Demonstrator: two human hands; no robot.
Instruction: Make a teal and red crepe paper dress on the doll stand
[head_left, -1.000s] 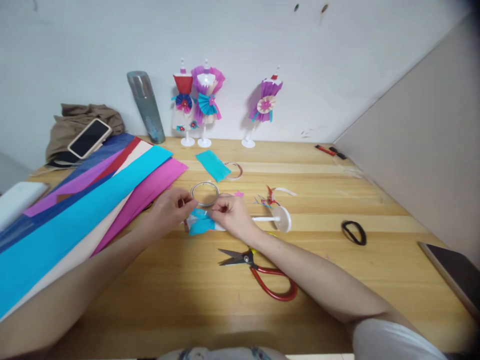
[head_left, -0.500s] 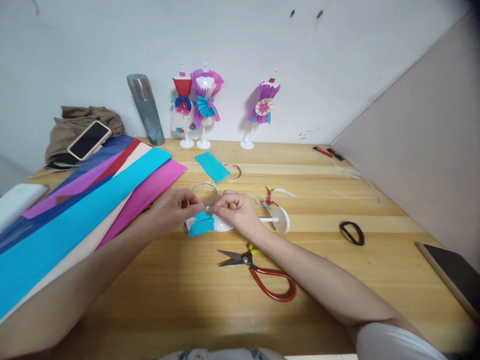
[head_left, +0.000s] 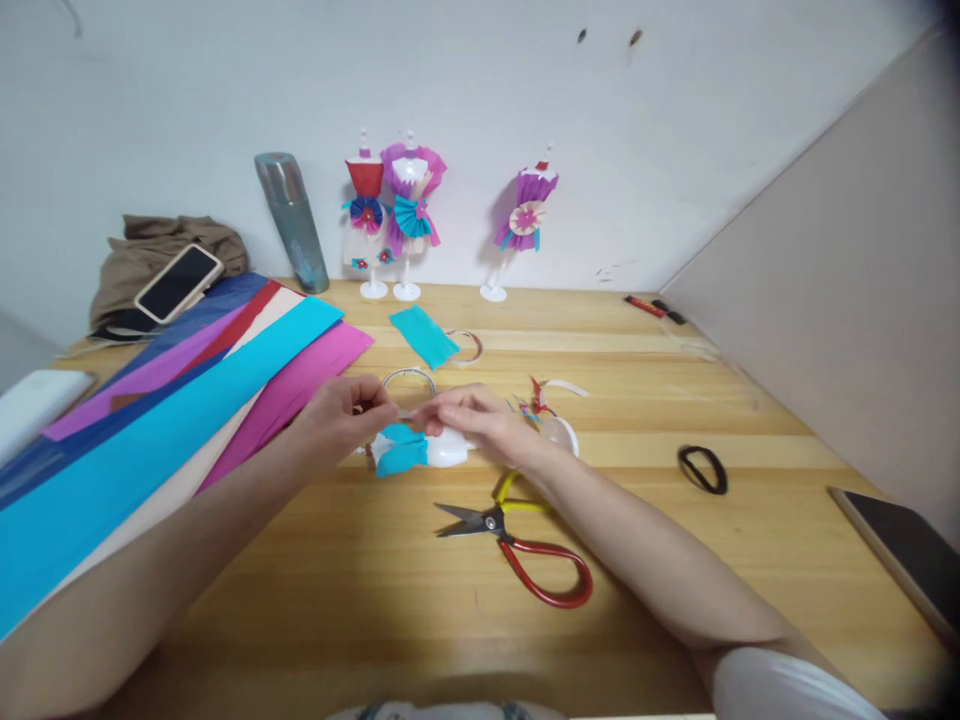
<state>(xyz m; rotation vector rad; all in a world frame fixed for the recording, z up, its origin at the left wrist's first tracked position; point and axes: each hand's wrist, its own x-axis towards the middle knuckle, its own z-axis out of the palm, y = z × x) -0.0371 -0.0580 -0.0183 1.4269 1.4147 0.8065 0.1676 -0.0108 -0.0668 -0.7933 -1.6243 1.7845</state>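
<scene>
My left hand (head_left: 352,412) is closed in a pinch on a small pale strip that looks like clear tape (head_left: 406,413). My right hand (head_left: 472,418) meets its other end with bunched fingertips. Just under both hands a white mini dress form (head_left: 448,449) lies on its side, a turquoise crepe paper piece (head_left: 402,450) around its upper body. Its round base (head_left: 562,434) shows partly past my right wrist. Behind my fingers is a tape roll (head_left: 409,378), its lower edge hidden. Scissors (head_left: 491,523) with one red and one yellow handle lie slightly open nearer me.
Coloured paper sheets (head_left: 225,385) cover the left side. Along the wall stand a bottle (head_left: 294,225) and three dressed forms (head_left: 527,215). A turquoise paper piece (head_left: 424,336) overlaps another ring (head_left: 469,346). Paper scraps (head_left: 537,395), a black band (head_left: 703,470) and a dark tablet-like object (head_left: 900,545) lie rightward.
My right hand has turned and its fingers have straightened somewhat, lifting off the dress form, so more of the white body and the yellow scissor handle shows. My left hand has barely shifted.
</scene>
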